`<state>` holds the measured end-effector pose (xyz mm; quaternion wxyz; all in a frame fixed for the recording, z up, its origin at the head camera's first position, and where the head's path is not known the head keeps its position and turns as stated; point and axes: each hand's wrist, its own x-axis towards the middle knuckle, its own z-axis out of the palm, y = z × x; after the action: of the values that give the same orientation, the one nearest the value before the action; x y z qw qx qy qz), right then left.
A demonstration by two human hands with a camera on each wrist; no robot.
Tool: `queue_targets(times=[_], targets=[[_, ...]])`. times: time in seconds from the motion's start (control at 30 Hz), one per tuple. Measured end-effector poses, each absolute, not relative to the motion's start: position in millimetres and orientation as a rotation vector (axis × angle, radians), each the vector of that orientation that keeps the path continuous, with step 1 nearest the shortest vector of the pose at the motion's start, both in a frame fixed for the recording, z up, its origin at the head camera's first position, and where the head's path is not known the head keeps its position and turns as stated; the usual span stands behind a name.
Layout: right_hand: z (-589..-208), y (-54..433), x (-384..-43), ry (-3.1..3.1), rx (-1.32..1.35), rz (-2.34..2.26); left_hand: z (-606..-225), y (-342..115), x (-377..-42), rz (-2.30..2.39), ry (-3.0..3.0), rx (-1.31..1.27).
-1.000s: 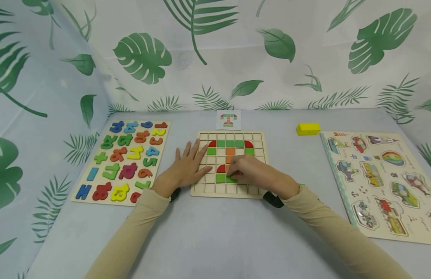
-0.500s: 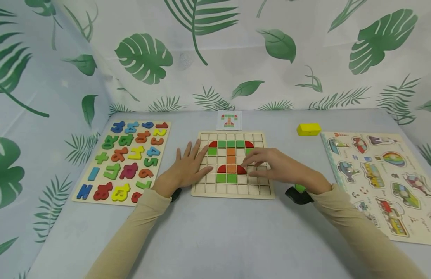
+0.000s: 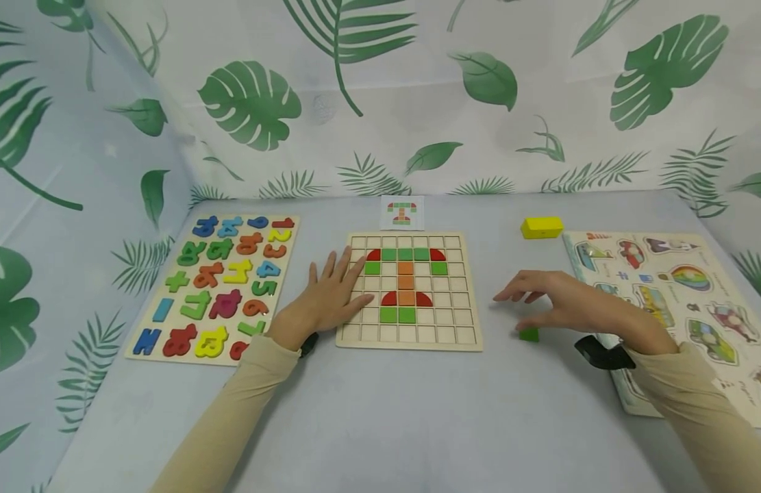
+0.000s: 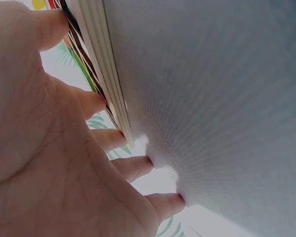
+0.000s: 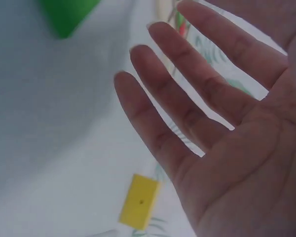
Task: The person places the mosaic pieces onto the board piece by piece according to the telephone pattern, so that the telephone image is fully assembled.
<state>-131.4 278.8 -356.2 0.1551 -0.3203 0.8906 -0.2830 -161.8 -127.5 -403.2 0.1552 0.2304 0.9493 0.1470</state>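
With its fingers spread, my left hand rests at the left edge of a wooden grid board; the left wrist view shows its thumb and fingertips along the board's side. Green and orange square tiles and red rounded tiles form a T-like figure in the cells. To the right of the board, my right hand hovers over the table with loosely extended fingers and nothing in its grasp. A small green block lies under its thumb, partly hidden; whether they touch I cannot tell.
Behind the board is a picture card with a similar figure. A number puzzle lies on the left, a picture puzzle on the right, partly under the right forearm. A yellow block sits at the back right.
My right hand has let go of a tile on the board and moved right, over the green block. A red rounded tile now shows right of the lower orange tile. The left hand stays put.
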Motion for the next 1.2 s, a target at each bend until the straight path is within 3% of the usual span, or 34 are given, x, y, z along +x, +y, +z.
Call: queue_targets(times=[0.5, 1.2], targets=[[-371.2, 290.9, -128.7, 2.464, -0.944, -0.869, -402.5, -129.8, -160.2, 0.435, 2.722, 0.661], [-364.7, 283.9, -133.5, 2.411, -0.85, -0.858, -401.7, -128.9, -161.5, 0.432, 2.711, 0.668]])
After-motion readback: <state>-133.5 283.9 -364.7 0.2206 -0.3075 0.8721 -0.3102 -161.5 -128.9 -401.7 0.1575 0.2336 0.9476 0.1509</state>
